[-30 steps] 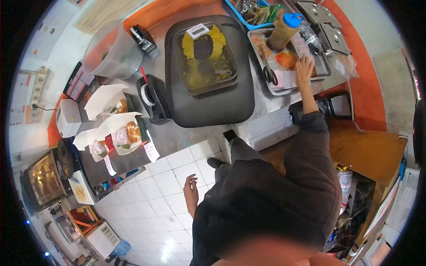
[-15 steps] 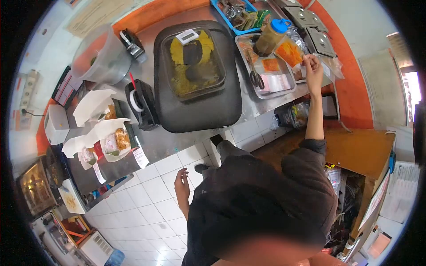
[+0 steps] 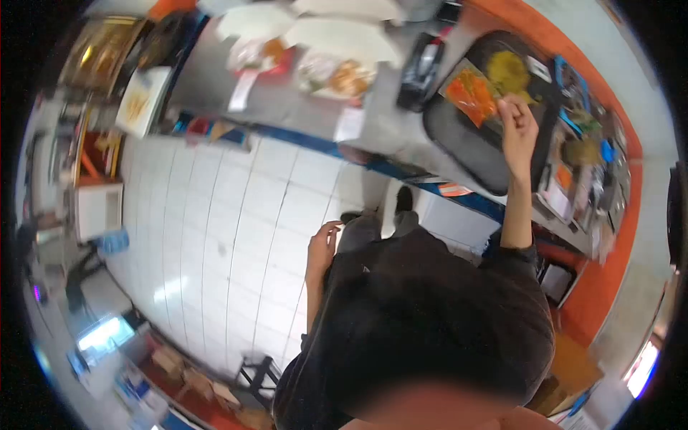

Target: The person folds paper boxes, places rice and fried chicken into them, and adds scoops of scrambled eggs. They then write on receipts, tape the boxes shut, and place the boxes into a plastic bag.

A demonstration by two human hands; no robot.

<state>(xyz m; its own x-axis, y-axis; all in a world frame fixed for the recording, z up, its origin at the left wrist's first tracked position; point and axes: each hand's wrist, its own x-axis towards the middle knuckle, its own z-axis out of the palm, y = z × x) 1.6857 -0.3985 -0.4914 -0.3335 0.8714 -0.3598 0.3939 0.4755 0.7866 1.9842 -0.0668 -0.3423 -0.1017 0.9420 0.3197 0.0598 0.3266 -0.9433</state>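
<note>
Pinched between the fingers of my right hand is a clear packet of orange sauce, held above the black tray. Behind it on that tray lies a container with yellow-green food. My left hand hangs low beside my body over the floor, its fingers loosely curled and apart, with nothing visible in it. Two opened white food boxes stand on the metal counter, one with fried food, the other further left. A black tape dispenser is between the boxes and the tray.
A metal tray with an orange packet and a blue-capped bottle are at the right end of the counter. White floor tiles lie below. A black stool stands at the lower left.
The view has swung left. My right hand has lifted the orange packet from the metal tray area and carried it left over the black tray. My left hand still hangs low.
</note>
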